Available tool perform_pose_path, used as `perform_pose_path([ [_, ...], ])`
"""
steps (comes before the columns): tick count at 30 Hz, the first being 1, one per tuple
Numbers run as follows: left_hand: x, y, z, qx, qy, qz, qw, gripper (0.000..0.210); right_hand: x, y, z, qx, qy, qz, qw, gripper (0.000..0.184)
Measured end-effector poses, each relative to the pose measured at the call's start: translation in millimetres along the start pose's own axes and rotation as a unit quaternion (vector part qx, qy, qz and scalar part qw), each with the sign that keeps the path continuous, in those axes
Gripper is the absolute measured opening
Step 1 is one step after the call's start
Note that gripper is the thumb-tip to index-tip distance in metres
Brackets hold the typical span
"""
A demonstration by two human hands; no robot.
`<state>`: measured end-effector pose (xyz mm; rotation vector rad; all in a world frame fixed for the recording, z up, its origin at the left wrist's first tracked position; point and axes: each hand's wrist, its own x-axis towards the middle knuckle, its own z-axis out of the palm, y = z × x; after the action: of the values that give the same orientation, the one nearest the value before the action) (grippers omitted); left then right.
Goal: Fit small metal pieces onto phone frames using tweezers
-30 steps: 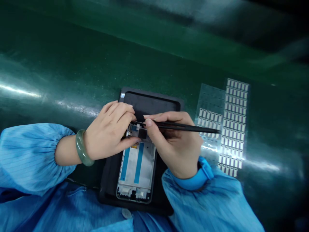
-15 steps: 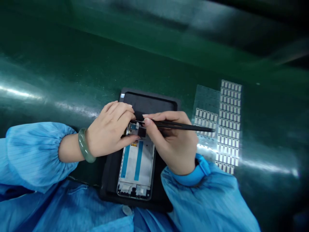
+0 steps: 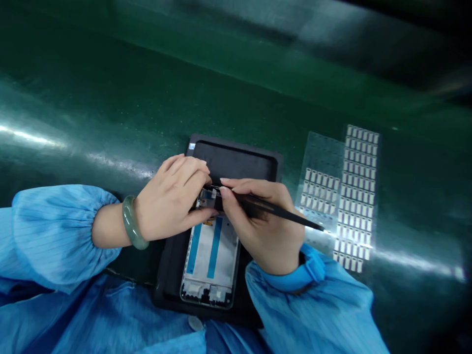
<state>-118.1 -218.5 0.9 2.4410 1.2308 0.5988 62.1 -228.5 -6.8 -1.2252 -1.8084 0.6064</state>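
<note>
A phone frame (image 3: 201, 253) with two blue strips lies in a black tray (image 3: 236, 167). My left hand (image 3: 177, 196) is curled over the frame's upper end, thumb and fingers closed around a small circuit board (image 3: 207, 197) there. In my right hand (image 3: 265, 216) a pair of black tweezers (image 3: 283, 211) is pinched between thumb and fingers. Their tips reach the board's upper edge, beside my left fingertips; what they touch is too small to make out.
Right of the tray, two clear sheets lie on the green table (image 3: 110, 108). One sheet (image 3: 356, 201) is covered with rows of small pale pieces; the nearer sheet (image 3: 324, 152) carries several rows. A wrist strap (image 3: 313, 263) circles my right wrist.
The tweezers' back end has tilted down toward me, and my right hand has shifted slightly down. My left hand keeps its place at the board. The view has shifted slightly.
</note>
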Motion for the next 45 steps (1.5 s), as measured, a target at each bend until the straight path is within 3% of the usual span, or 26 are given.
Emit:
perform_pose_path([
  [30, 2, 1, 0.1, 0.001, -0.011, -0.007, 1.000, 0.028, 2, -2, -3, -0.037, 0.001, -0.018, 0.999, 0.024],
  [39, 2, -1, 1.4, 0.011, -0.001, 0.003, 1.000, 0.030, 18, -13, -4, -0.102, -0.050, -0.034, 0.993, 0.015],
  [45, 1, -3, 1.8, -0.001, 0.008, 0.015, 1.000, 0.030, 18, -9, -10, -0.008, 0.026, 0.042, 0.999, 0.012],
])
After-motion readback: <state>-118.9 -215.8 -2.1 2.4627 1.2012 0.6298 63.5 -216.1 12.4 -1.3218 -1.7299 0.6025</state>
